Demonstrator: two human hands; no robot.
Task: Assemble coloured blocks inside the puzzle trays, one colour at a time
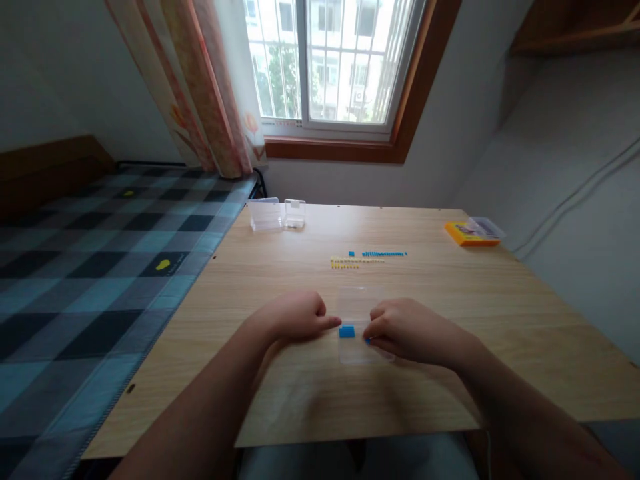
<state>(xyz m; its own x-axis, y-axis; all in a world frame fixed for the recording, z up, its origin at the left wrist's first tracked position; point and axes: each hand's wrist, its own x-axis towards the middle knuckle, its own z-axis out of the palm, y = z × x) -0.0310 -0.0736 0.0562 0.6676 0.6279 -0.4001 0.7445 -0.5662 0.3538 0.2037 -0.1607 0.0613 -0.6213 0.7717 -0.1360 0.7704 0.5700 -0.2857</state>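
Note:
A clear flat plate (360, 303) lies on the wooden table, with a blue block patch (347, 331) near its left edge. My left hand (300, 315) is closed apart from one finger, whose tip is at the left side of the blue patch; whether it holds anything is hidden. Over the plate's right part, my right hand (395, 328) pinches a small blue piece (368, 341), just right of the patch. Beyond the plate are rows of small yellow pieces (343, 263), a row of small blue pieces (384, 254) and a separate blue piece (351, 253).
Two clear boxes, one wider (266, 217) and one smaller (295, 215), stand at the table's back left. An orange box (471, 234) with a clear lid lies at the back right. A bed with a checked cover (150, 220) adjoins the table's left side.

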